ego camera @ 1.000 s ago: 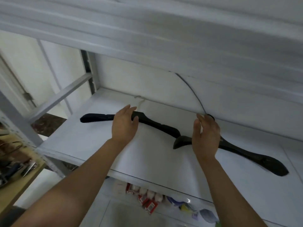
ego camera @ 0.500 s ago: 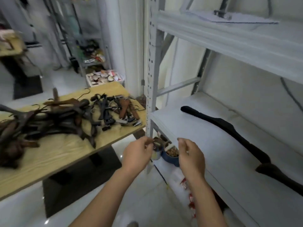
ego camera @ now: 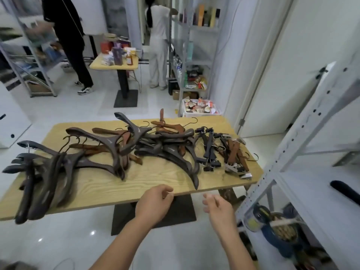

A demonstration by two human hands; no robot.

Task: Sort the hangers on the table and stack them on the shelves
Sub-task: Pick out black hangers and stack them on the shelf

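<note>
**Hangers on the table, both hands empty**

Lying in a loose heap, the hangers (ego camera: 120, 152) cover most of the wooden table (ego camera: 155, 178): dark ones at the left and middle, brown ones among them, and clip hangers (ego camera: 220, 151) at the right end. One black hanger (ego camera: 344, 190) lies on the white shelf (ego camera: 319, 199) at the right. The left hand (ego camera: 153, 204) is at the near table edge, fingers loosely curled and holding nothing. The right hand (ego camera: 218, 208) is beside it, half open and also empty. Two persons stand far behind.
</note>
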